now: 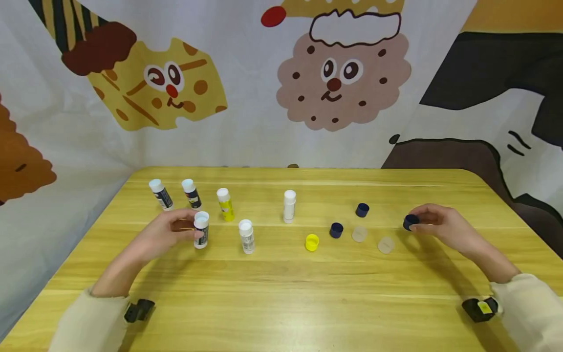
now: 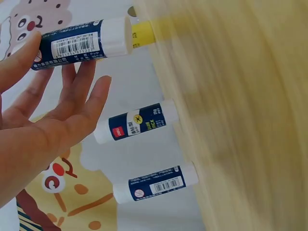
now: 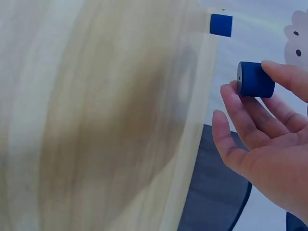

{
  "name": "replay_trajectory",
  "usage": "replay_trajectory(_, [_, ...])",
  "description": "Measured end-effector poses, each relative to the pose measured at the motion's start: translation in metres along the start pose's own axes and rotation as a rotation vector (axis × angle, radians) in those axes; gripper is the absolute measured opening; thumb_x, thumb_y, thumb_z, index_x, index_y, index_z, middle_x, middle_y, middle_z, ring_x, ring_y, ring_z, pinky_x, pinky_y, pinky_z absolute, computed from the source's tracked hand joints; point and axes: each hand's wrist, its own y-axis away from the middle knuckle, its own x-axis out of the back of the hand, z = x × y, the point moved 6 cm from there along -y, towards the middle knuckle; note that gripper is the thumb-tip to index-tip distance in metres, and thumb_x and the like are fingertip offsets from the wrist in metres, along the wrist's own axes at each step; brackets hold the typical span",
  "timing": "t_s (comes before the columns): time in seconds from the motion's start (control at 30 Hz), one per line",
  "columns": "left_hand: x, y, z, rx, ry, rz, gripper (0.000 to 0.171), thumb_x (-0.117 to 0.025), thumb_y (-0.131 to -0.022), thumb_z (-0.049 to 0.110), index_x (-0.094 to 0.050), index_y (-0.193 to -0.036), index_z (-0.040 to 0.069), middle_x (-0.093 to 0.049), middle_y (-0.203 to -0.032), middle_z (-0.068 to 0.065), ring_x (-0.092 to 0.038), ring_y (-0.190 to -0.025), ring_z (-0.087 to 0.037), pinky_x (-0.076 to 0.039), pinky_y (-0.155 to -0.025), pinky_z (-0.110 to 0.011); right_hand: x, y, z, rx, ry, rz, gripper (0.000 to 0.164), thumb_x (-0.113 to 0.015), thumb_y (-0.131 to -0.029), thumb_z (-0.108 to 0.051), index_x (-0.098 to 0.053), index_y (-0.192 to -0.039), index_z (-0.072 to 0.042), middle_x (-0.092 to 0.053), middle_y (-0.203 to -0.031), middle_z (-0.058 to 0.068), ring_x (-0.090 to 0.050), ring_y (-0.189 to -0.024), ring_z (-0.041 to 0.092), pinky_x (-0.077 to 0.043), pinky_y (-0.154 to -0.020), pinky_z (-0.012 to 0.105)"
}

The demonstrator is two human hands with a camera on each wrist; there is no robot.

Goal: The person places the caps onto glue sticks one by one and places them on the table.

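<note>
My left hand (image 1: 169, 231) pinches an uncapped glue stick (image 2: 77, 44) with a navy label between thumb and fingers. It stands upright at the left of the table, and the gap to the wood is hard to judge. On the right, my right hand (image 1: 446, 229) pinches a navy cap (image 3: 256, 79) above the tabletop. Behind the left hand stand two more navy-labelled glue sticks (image 1: 161, 194) and a yellow one (image 1: 226, 204). To that hand's right are a white glue stick with printing (image 1: 247, 236) and a plainer white one (image 1: 289, 206).
Between the hands lie a yellow cap (image 1: 312, 242), two navy caps (image 1: 336, 230) and two clear caps (image 1: 386, 245). The wooden table (image 1: 281, 303) backs onto a cartoon-printed cloth (image 1: 250, 142).
</note>
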Motion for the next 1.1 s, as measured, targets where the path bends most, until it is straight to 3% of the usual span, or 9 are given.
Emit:
replay_trajectory(0.2, [-0.001, 0.002, 0.004, -0.019, 0.003, 0.022, 0.035, -0.062, -0.086, 0.006, -0.053, -0.118, -0.005, -0.055, -0.111, -0.017, -0.053, -0.107, -0.035, -0.048, -0.077, -0.029, 0.001, 0.003, -0.006, 0.013, 0.031, 0.012, 0.035, -0.062, -0.088, -0.022, -0.055, -0.114, 0.0, -0.061, -0.099, 0.009, -0.056, -0.083, 0.002, -0.045, -0.068, 0.018])
replay_trajectory(0.47, [0.001, 0.008, 0.019, -0.038, -0.153, 0.094, 0.035, -0.062, -0.088, 0.012, -0.055, -0.119, -0.002, -0.06, -0.107, -0.012, -0.054, -0.1, -0.027, -0.047, -0.077, -0.036, 0.003, 0.007, -0.019, 0.02, 0.033, 0.042, 0.041, -0.063, -0.088, -0.02, -0.049, -0.119, 0.003, -0.058, -0.103, 0.013, -0.052, -0.084, -0.003, -0.046, -0.066, 0.018])
replay_trajectory(0.67, [0.001, 0.012, 0.03, -0.007, -0.24, 0.15, 0.037, -0.063, -0.087, 0.015, -0.055, -0.12, 0.001, -0.061, -0.107, -0.013, -0.054, -0.1, -0.029, -0.043, -0.079, -0.046, 0.001, 0.008, -0.036, 0.067, 0.038, 0.075, 0.028, -0.065, -0.086, -0.017, -0.054, -0.106, -0.001, -0.061, -0.093, 0.008, -0.057, -0.08, 0.002, -0.047, -0.065, 0.019])
replay_trajectory(0.8, [0.0, 0.013, 0.041, -0.011, -0.251, 0.187, 0.039, -0.064, -0.087, 0.017, -0.054, -0.121, 0.003, -0.06, -0.111, -0.016, -0.052, -0.104, -0.033, -0.038, -0.082, -0.052, 0.001, 0.008, -0.044, 0.09, 0.055, 0.085, 0.026, -0.064, -0.087, -0.018, -0.057, -0.107, -0.003, -0.061, -0.095, 0.008, -0.058, -0.08, 0.003, -0.048, -0.065, 0.019])
replay_trajectory(0.9, [-0.002, 0.012, 0.05, -0.027, -0.254, 0.2, 0.039, -0.064, -0.087, 0.018, -0.055, -0.122, 0.004, -0.06, -0.112, -0.018, -0.052, -0.105, -0.033, -0.039, -0.084, -0.052, 0.002, 0.007, -0.05, 0.101, 0.06, 0.088, 0.026, -0.063, -0.088, -0.018, -0.058, -0.109, -0.003, -0.061, -0.097, 0.009, -0.057, -0.082, 0.001, -0.048, -0.066, 0.018])
replay_trajectory(1.1, [-0.01, 0.005, 0.066, -0.052, -0.275, 0.214, 0.036, -0.065, -0.086, 0.016, -0.058, -0.12, 0.007, -0.058, -0.111, -0.018, -0.054, -0.099, -0.032, -0.044, -0.075, -0.044, 0.0, 0.003, -0.063, 0.095, 0.067, 0.089, 0.028, -0.062, -0.088, -0.022, -0.057, -0.108, -0.003, -0.059, -0.099, 0.01, -0.057, -0.082, 0.0, -0.047, -0.067, 0.017])
